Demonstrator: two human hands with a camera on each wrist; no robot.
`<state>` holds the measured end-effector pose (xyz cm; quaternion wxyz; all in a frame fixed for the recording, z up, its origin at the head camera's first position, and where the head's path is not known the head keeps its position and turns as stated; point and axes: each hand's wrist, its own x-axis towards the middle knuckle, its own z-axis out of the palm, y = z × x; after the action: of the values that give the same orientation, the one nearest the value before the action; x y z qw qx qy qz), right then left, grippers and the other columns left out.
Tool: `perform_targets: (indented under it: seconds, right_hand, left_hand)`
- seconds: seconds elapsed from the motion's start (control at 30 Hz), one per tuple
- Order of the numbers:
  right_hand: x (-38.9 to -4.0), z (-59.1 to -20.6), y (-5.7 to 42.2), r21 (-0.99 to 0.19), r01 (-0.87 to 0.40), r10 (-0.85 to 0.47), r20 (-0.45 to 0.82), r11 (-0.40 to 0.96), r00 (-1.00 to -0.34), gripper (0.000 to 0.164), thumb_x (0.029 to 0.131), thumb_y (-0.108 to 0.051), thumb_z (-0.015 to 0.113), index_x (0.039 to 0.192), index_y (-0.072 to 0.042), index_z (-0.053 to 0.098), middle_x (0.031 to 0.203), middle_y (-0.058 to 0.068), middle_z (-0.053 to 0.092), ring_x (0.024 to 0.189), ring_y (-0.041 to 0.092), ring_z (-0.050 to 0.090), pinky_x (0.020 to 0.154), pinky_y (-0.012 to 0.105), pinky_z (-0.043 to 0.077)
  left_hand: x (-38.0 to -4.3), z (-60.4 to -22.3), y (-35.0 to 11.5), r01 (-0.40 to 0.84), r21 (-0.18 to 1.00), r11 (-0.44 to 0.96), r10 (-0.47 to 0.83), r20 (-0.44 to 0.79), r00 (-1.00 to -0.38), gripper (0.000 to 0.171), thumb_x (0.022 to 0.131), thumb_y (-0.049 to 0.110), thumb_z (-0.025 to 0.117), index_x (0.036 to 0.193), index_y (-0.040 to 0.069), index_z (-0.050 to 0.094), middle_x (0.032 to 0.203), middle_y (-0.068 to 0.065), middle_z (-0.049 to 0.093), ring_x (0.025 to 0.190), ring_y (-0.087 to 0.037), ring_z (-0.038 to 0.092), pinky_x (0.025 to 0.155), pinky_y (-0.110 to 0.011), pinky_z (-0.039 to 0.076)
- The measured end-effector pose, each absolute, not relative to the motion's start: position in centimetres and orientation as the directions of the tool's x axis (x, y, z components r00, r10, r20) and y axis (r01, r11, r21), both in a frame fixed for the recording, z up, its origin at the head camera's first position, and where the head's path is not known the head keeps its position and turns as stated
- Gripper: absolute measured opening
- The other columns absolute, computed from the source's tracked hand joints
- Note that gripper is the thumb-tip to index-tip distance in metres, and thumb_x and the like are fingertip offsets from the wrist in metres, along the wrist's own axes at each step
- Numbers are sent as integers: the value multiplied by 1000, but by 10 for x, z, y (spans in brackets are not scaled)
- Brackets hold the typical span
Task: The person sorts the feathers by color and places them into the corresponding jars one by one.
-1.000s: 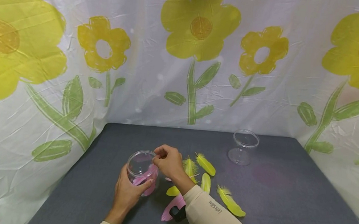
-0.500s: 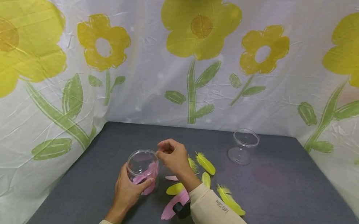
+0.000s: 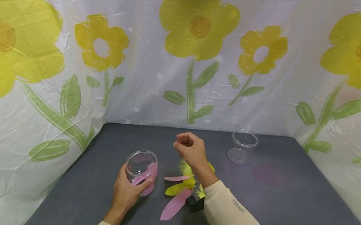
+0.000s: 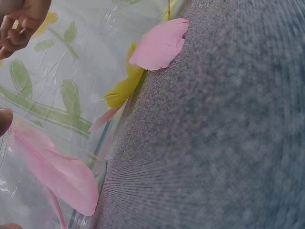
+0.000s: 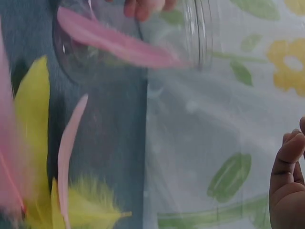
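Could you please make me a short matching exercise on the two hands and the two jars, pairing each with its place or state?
Column one:
1. Left hand
2. Right hand
3. Nearer jar
4. Farther jar

Column two:
A. Has pink feathers inside
B. Above the table, touching neither jar
C. Upright, with no feathers visible inside
D. Curled around the side of a jar

Right pairs: 1-D, 2-B, 3-A, 4-C

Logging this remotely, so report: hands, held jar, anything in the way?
Left hand holding clear jar, mouth uncovered, pink feathers inside. Right hand above the table, loosely curled, nothing visible in it. Right arm partly hiding yellow feathers in head view.
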<state>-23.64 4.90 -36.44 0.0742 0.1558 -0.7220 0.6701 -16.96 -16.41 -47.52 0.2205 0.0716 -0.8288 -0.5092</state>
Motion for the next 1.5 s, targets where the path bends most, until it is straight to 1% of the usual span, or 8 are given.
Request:
perform_targets:
  seconds: [0.13, 0.37, 0.67, 0.87, 1.0, 1.17, 1.27, 1.5]
  right_hand:
    - [-240, -366, 62, -947, -318, -101, 313, 38, -944, 22, 87, 0, 70, 108, 1, 65, 93, 17, 65, 69, 18, 59, 63, 47, 52]
    - [-243, -368, 82, -959, -282, -34, 280, 30, -959, 20, 87, 0, 69, 107, -1, 65, 94, 15, 65, 70, 21, 58, 58, 29, 49]
    - [-248, -377, 106, -970, -238, 31, 239, 45, -970, 23, 88, -2, 69, 110, -1, 65, 97, 17, 63, 74, 23, 58, 65, 39, 51]
    - [-251, -386, 118, -976, -206, 43, 209, 68, -977, 22, 89, -3, 68, 111, -1, 63, 97, 17, 62, 71, 20, 56, 65, 35, 50]
    - [-251, -394, 122, -978, -185, 61, 191, 94, -980, 20, 89, -1, 67, 109, -2, 64, 94, 15, 62, 70, 25, 56, 62, 35, 50]
    - [-252, -407, 125, -981, -156, 75, 165, 115, -983, 19, 88, 0, 68, 107, -2, 65, 91, 14, 63, 75, 37, 57, 65, 44, 52]
    - [-252, -414, 126, -982, -132, 79, 144, 134, -986, 20, 87, 0, 69, 106, -2, 65, 89, 13, 64, 79, 40, 57, 69, 53, 51]
    - [-251, -426, 126, -988, -36, 88, 50, 148, -995, 21, 86, 1, 68, 107, -2, 64, 88, 12, 64, 86, 44, 58, 72, 54, 51]
  left_hand:
    - [-169, -475, -165, 91, 877, 471, -345, 279, -896, 105, 62, 39, 91, 142, 2, 35, 134, -22, 47, 123, -41, 44, 100, -59, 32]
    - [-170, -475, -165, 84, 879, 469, -342, 268, -901, 106, 63, 40, 91, 143, 2, 33, 136, -23, 45, 124, -41, 43, 101, -59, 31]
    - [-170, -472, -165, 57, 885, 462, -336, 234, -912, 107, 65, 42, 89, 144, 2, 31, 138, -23, 43, 126, -42, 41, 102, -60, 30]
    - [-169, -472, -164, 38, 879, 475, -330, 218, -919, 109, 65, 47, 87, 145, 2, 29, 139, -24, 42, 127, -43, 40, 102, -61, 28]
    - [-169, -473, -165, 66, 882, 466, -324, 239, -915, 108, 64, 45, 89, 145, 3, 30, 138, -24, 43, 127, -43, 41, 102, -60, 30]
    - [-169, -475, -166, 88, 881, 465, -316, 258, -913, 108, 64, 43, 90, 145, 3, 31, 138, -23, 43, 127, -44, 41, 101, -60, 32]
    - [-169, -475, -165, 80, 879, 471, -316, 253, -914, 108, 64, 44, 89, 145, 3, 31, 138, -23, 43, 127, -44, 42, 101, -60, 31]
    - [-169, -474, -164, 65, 876, 477, -314, 239, -919, 110, 64, 48, 88, 146, 3, 29, 139, -23, 43, 127, -44, 41, 101, -61, 31]
